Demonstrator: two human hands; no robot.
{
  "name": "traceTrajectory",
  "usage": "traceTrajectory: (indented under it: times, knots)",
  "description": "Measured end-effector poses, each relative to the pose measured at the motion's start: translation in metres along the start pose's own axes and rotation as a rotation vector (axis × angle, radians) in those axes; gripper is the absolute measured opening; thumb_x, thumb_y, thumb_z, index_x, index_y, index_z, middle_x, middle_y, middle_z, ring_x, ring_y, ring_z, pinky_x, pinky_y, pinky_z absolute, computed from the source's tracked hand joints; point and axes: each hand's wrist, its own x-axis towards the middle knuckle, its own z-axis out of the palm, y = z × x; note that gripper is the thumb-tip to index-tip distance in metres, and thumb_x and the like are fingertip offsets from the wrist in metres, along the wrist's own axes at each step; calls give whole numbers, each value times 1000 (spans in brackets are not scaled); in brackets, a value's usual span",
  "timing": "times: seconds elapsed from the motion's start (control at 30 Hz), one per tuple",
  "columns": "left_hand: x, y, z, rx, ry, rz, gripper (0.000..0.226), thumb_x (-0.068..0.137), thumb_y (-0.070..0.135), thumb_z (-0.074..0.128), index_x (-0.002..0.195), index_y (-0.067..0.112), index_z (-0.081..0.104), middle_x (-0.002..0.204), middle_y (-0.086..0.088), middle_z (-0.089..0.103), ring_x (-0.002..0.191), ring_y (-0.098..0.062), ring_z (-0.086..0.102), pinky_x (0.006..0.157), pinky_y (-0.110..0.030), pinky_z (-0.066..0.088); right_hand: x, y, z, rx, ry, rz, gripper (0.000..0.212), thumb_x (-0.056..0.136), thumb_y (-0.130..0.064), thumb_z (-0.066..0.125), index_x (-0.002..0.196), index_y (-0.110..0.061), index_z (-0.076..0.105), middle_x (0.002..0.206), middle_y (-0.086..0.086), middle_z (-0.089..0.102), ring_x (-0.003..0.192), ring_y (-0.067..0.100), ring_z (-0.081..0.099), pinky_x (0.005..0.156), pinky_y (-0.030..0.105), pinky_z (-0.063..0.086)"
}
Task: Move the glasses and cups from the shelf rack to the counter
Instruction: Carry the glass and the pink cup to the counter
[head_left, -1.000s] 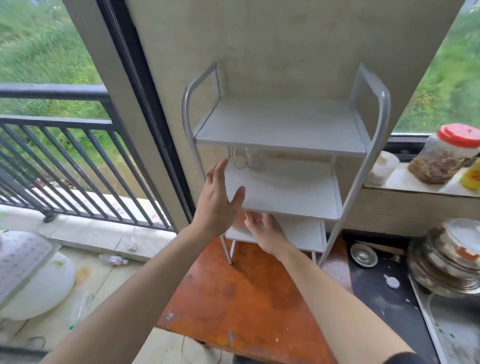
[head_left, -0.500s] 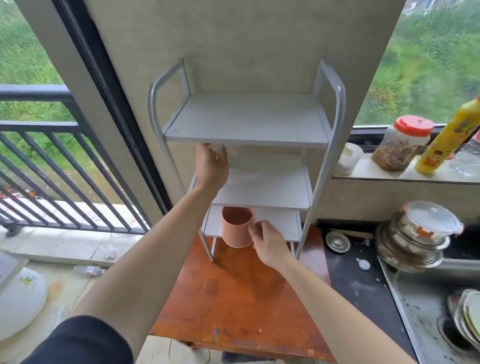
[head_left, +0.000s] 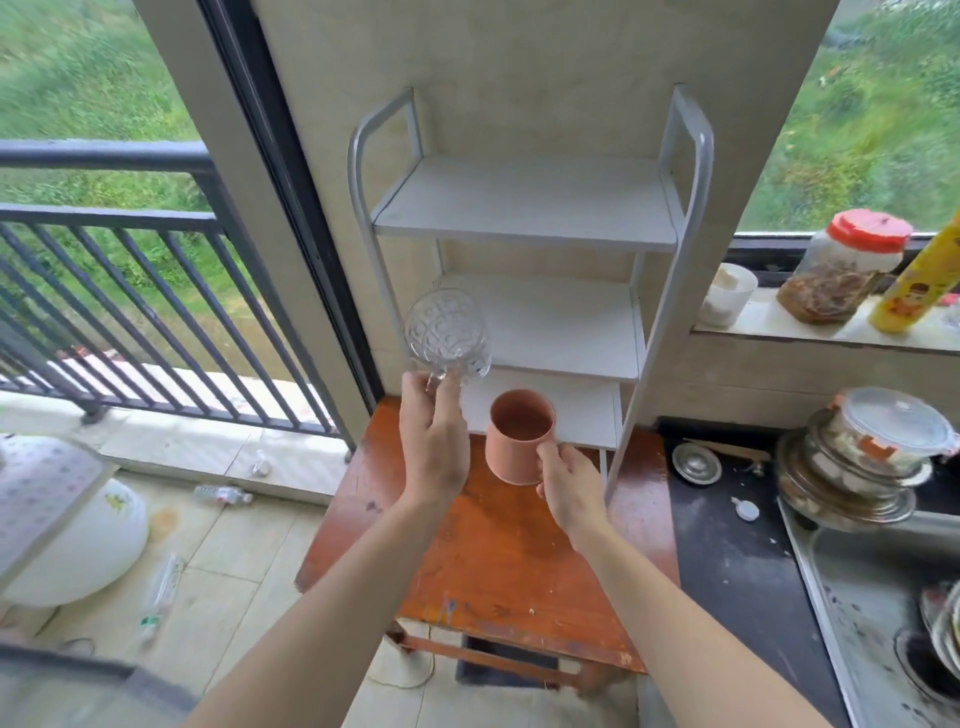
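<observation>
We've got both hands up in front of the shelf rack (head_left: 524, 223). Our left hand (head_left: 434, 441) is curled, fingers pinched round the base of a clear patterned glass (head_left: 447, 332), which is tilted, its bowl pointing up and away, level w/ the middle shelf's left edge. Our right hand (head_left: 569, 486) is closed round the side of a terracotta cup (head_left: 519, 436), gripping at its right side; the cup is upright, mouth open to us, held just in front of the bottom shelf and above the orange wood surface (head_left: 498, 561).

All three rack shelves look bare from here. The rack stands at the back of the wood surface, against the wall.

To the right: a black surface (head_left: 727, 545) w/ a small metal lid (head_left: 696, 463), a stack of metal dishes topped by a lidded container (head_left: 857, 457), and a sink (head_left: 893, 623). On the window sill: a white cup (head_left: 726, 293), a red-lidded jar (head_left: 844, 265), a yellow bottle (head_left: 922, 283); its label print is too blurred to read.

Left: balcony railing (head_left: 104, 260), plastic bottles on the floor.
</observation>
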Motion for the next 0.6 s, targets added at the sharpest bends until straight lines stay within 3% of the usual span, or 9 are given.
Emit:
traceTrajectory:
  times: [0.17,0.27,0.37,0.5,0.6]
  knots:
    - [-48,-38,-19,21,91,-45,21,96,23,51,77,14,47,57,12,48,51,-2,43,48,-14,37,-42,25,3,120,92,19,31,99,-45,46,72,-33,58,72,-6,63,77,17,61,69,30,43]
    - [-67,-62,-23,56,82,-133,25,93,29,50,74,13,46,64,0,48,60,-12,45,56,-28,39,-61,37,-2,170,147,68,39,99,-40,46,64,-26,54,66,-4,59,72,18,57,64,28,41]
    - [-84,-85,-19,66,17,-234,34,87,38,49,74,7,45,69,-7,44,66,-22,42,59,-39,37,-80,54,-13,177,232,97,39,93,-47,43,63,-24,54,69,-5,61,74,15,57,65,26,41]
    - [-114,-112,7,76,-146,-282,43,90,41,49,78,0,46,64,-1,44,59,-11,42,51,-22,39,-106,86,-46,154,418,173,42,85,-52,40,62,-20,53,61,-8,58,69,14,56,61,27,38]
    - [-141,-115,38,106,-316,-270,42,97,34,46,79,-3,45,68,-9,45,59,-10,40,52,-24,37,-129,106,-80,189,600,238,41,85,-53,41,63,-20,55,67,-4,62,72,18,58,62,32,40]
